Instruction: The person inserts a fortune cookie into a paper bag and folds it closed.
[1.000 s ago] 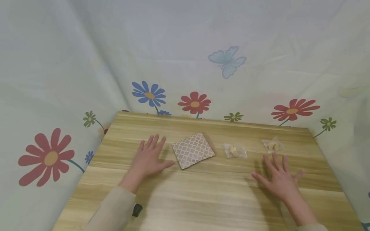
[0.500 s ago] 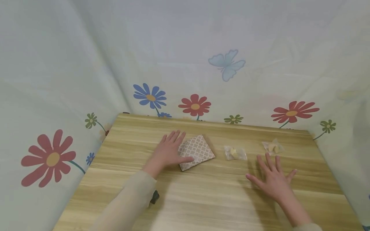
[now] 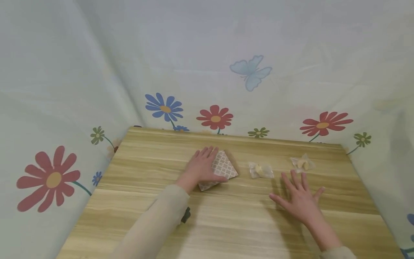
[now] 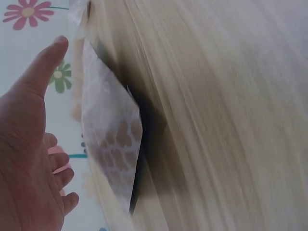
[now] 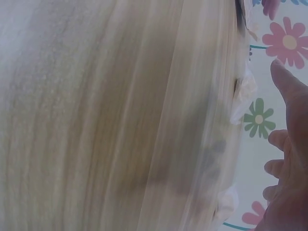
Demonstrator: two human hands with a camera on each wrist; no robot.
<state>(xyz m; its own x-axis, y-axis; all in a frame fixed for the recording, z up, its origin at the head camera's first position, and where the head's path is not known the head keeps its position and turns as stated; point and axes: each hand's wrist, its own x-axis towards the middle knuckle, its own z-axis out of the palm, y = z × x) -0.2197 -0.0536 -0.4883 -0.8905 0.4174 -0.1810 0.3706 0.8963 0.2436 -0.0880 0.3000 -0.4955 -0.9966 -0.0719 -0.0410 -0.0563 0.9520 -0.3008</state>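
Observation:
My left hand (image 3: 202, 167) is over a flat beige packet with a white lattice pattern (image 3: 228, 166), fingers spread and covering its left part in the head view. In the left wrist view a gap shows between the palm and the patterned packet (image 4: 113, 120), which lies on the table. To the right, my right hand (image 3: 300, 199) hovers with fingers spread, its shadow falling on the wood. Just beyond its fingertips lie two small clear plastic wrappers with pale yellow pieces inside, a left wrapper (image 3: 260, 170) and a right wrapper (image 3: 303, 164). Neither hand holds anything.
The wood-grain table (image 3: 239, 230) meets a pale curtain (image 3: 181, 43) with printed flowers and a butterfly at its back and sides. A small dark object (image 3: 185, 215) shows at the edge of the left sleeve (image 3: 158, 219).
My left hand has moved right, from beside the patterned packet to over it. My right hand has drifted slightly left. The packet and wrappers lie where they were.

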